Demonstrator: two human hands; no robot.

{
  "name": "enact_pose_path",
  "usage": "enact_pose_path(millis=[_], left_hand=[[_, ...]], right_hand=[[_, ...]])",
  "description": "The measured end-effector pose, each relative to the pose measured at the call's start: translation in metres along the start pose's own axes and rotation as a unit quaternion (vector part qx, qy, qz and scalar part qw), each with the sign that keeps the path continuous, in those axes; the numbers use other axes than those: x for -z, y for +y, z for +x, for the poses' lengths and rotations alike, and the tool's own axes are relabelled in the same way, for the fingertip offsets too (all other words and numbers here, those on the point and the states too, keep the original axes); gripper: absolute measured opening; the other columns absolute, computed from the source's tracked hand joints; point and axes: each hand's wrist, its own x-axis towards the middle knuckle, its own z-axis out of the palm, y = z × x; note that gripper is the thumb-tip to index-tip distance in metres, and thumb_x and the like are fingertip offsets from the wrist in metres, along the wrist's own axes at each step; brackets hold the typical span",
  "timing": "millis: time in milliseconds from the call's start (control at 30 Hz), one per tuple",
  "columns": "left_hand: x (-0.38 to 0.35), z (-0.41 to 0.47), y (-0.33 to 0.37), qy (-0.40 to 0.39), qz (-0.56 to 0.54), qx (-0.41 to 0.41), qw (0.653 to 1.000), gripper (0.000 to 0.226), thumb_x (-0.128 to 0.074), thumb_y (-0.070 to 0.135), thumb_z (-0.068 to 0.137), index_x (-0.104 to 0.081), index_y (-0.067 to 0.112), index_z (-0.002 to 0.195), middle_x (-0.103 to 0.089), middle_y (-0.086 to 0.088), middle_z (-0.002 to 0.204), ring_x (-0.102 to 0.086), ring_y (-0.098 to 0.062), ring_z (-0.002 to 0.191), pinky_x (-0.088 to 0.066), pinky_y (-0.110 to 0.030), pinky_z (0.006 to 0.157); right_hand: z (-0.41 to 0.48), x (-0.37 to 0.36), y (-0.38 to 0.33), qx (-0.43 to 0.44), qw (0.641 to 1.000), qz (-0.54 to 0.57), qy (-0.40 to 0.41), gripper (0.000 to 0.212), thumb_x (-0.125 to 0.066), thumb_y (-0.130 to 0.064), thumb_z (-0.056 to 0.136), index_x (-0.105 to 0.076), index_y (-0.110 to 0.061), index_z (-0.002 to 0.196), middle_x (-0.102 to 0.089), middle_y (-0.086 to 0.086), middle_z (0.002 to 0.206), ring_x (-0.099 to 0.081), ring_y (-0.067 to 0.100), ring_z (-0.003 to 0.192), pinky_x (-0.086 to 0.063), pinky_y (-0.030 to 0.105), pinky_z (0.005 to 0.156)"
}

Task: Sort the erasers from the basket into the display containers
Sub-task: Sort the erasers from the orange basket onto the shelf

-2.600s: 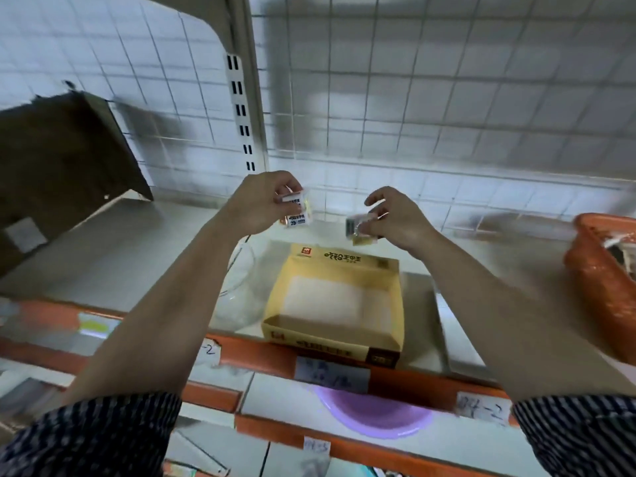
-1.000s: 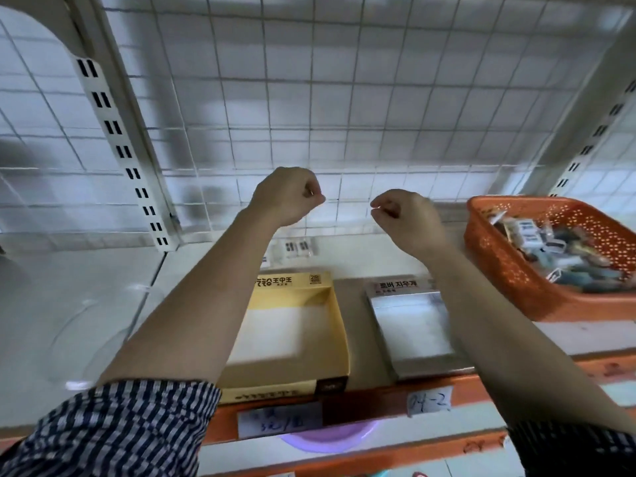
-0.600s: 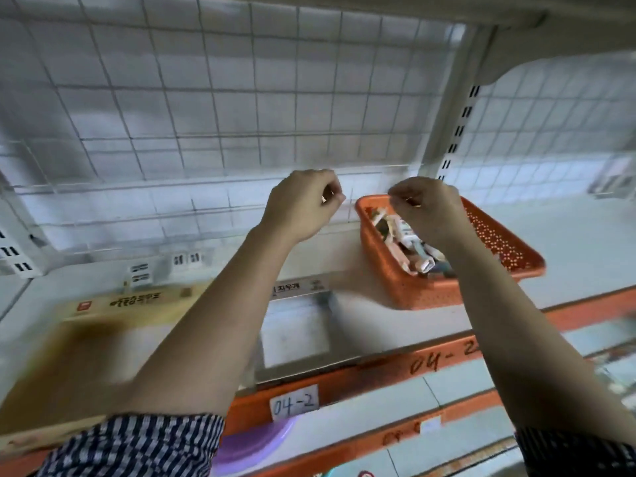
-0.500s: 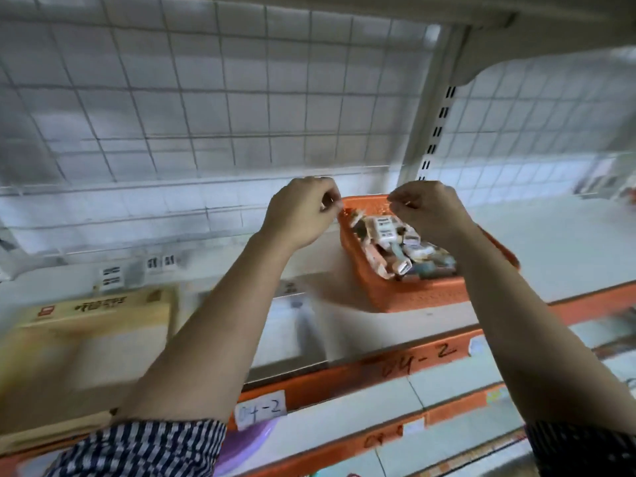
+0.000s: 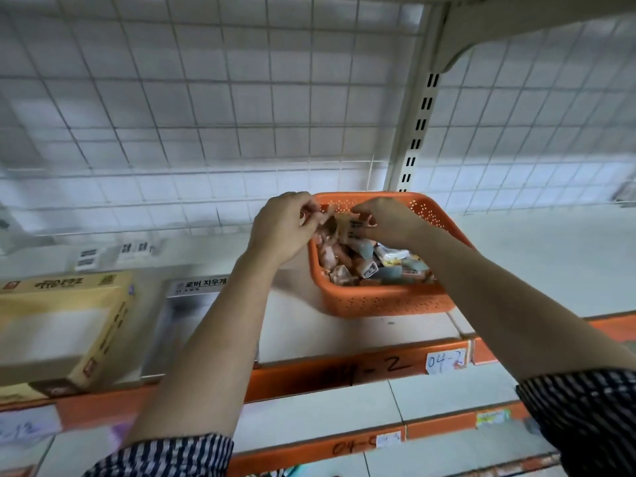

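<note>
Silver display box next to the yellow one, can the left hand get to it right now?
Probably yes: the silver display box lies open-topped beneath the left forearm, nothing covering it. The left hand only needs to pull away from the orange basket.

I have open shelf right of the basket, plus a bare strip between it and the grey container. Erasers fill the basket. Post and wire grid block the rear.

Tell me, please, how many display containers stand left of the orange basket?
2: the yellow box at far left, and the grey box between it and the basket, partly behind the left forearm. More may sit off-frame.
</note>
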Motion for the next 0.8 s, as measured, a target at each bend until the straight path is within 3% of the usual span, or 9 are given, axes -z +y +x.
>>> enact_pose_path(millis=[133,267,367,467,633,800], left_hand=[[-0.001,0.003,-0.001,0.006,0.014,0.010,1.000,0.013,-0.065,0.022,0.089,-0.070,0.018,0.100,-0.070,0.003,0.101,-0.065,-0.016,0.091,-0.054,-0.038,0.082],[-0.006,0.010,0.000,-0.001,0.037,0.006,0.999,0.014,-0.065,0.018,0.088,-0.071,0.014,0.100,-0.070,-0.002,0.102,-0.064,-0.019,0.092,-0.052,-0.039,0.083],[-0.011,0.020,0.002,-0.006,0.064,0.002,0.998,0.016,-0.064,0.016,0.087,-0.071,0.014,0.101,-0.070,-0.003,0.102,-0.061,-0.020,0.099,-0.049,-0.035,0.084],[-0.018,0.031,0.004,-0.015,0.095,-0.002,0.995,0.016,-0.066,0.020,0.087,-0.072,0.016,0.102,-0.071,-0.003,0.101,-0.057,-0.022,0.103,-0.047,-0.034,0.084],[-0.026,0.042,0.015,-0.027,0.206,0.011,0.978,0.034,-0.072,0.045,0.082,-0.073,0.020,0.106,-0.070,-0.004,0.101,-0.056,-0.021,0.100,-0.044,-0.033,0.081],[-0.032,0.046,0.018,-0.039,0.218,0.053,0.974,0.036,-0.076,0.040,0.080,-0.073,0.018,0.109,-0.071,-0.003,0.108,-0.063,-0.022,0.100,-0.048,-0.033,0.081]], right_hand=[[-0.001,-0.005,0.003,0.009,0.999,0.031,0.026,0.021,-0.067,-0.020,0.089,-0.064,-0.011,0.109,-0.061,0.001,0.092,-0.058,0.021,0.089,-0.036,0.025,0.066],[-0.007,0.001,0.008,-0.005,0.991,0.124,0.045,0.035,-0.074,-0.015,0.084,-0.062,-0.014,0.117,-0.060,-0.003,0.100,-0.056,0.015,0.088,-0.040,0.023,0.071],[-0.017,0.004,0.019,-0.026,0.984,0.171,0.051,0.037,-0.074,-0.010,0.082,-0.059,-0.015,0.116,-0.062,0.001,0.105,-0.059,0.015,0.087,-0.045,0.019,0.064],[-0.029,0.005,0.031,-0.040,0.979,0.188,0.069,0.033,-0.074,-0.010,0.082,-0.058,-0.018,0.111,-0.062,-0.002,0.095,-0.057,0.006,0.073,-0.040,0.014,0.051],[-0.041,0.002,0.044,-0.054,0.967,0.232,0.094,0.029,-0.074,-0.010,0.081,-0.058,-0.019,0.104,-0.060,-0.010,0.077,-0.056,0.006,0.066,-0.037,0.021,0.053],[-0.045,-0.001,0.047,-0.063,0.963,0.244,0.096,0.029,-0.075,-0.011,0.079,-0.060,-0.020,0.102,-0.064,-0.006,0.080,-0.060,0.013,0.070,-0.042,0.024,0.055]])
